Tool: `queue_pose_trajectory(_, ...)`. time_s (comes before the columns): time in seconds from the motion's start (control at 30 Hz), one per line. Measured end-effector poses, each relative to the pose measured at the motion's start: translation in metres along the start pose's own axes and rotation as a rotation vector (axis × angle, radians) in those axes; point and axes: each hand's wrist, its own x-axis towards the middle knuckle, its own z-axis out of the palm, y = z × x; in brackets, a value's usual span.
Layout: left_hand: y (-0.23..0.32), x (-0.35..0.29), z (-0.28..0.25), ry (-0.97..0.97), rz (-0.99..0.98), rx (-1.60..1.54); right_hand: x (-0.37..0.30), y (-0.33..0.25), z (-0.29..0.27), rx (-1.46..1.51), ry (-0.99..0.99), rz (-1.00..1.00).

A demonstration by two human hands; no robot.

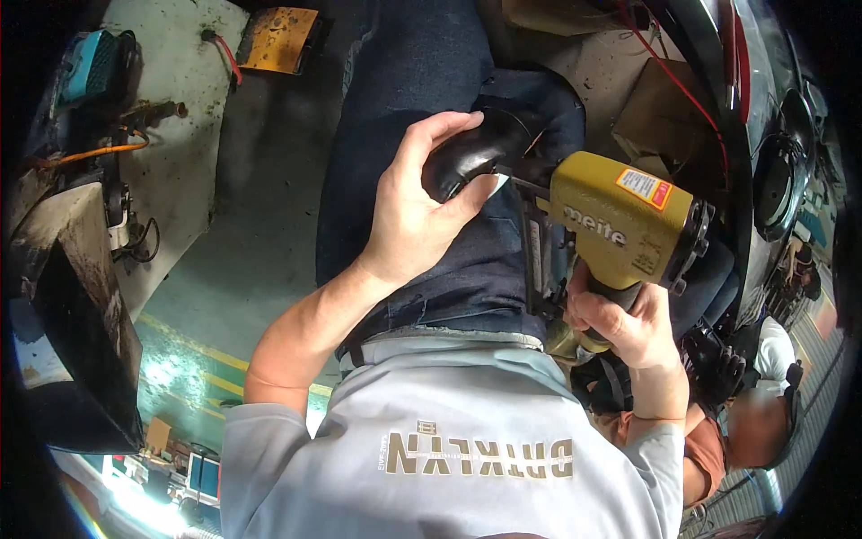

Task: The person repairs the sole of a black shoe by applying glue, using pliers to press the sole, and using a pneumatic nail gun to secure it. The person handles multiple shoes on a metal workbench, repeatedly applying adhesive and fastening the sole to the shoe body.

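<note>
A glossy black rounded piece [456, 164] rests over my thighs; its exact kind cannot be made out. My left hand [415, 202] curls round its left side, fingers on top and thumb along the near edge. Something small and white [500, 181] shows at the thumb's tip. In my right hand [620, 314] is a yellow air nail gun or stapler [620, 216], gripped by its dark handle. The gun's narrow nose points left and meets or nearly meets the black piece's right side. Its dark magazine [536, 256] runs down toward my waist.
On the left stands a worn pale bench [180, 135] with an orange-yellow plate [280, 40] at its end and a teal object [88, 67] on top. A red hose [678, 85] and cardboard box [664, 112] lie right. Another person [754, 422] is close by, lower right.
</note>
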Motion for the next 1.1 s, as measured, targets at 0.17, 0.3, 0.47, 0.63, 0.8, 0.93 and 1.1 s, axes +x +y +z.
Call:
queue_pose_trajectory(0.17, 0.001, 0.0, 0.003, 0.025, 0.042, 0.02, 0.008, -0.004, 0.011, -0.043, 0.042, 0.138)
queue_pose_trajectory(0.3, 0.0, 0.0, 0.003, 0.022, 0.042, 0.024, 0.008, -0.003, 0.014, -0.041, 0.034, 0.147)
queue_pose_trajectory(0.47, 0.001, 0.001, 0.003, 0.022, 0.037, 0.028, 0.009, -0.005, 0.014, -0.048, 0.022, 0.139)
queue_pose_trajectory(0.63, 0.0, -0.002, 0.001, 0.015, 0.044, 0.036, 0.005, -0.003, 0.014, -0.061, 0.038, 0.133)
queue_pose_trajectory(0.8, -0.004, -0.003, 0.002, 0.016, 0.086, -0.005, -0.001, 0.003, 0.011, -0.17, 0.029, 0.093)
queue_pose_trajectory(0.93, -0.007, -0.003, 0.001, 0.005, 0.088, 0.028, -0.001, 0.002, 0.014, -0.132, 0.014, 0.106)
queue_pose_trajectory(1.1, -0.011, -0.004, 0.0, -0.021, 0.071, 0.036, -0.003, 0.001, 0.014, -0.27, -0.02, 0.124)
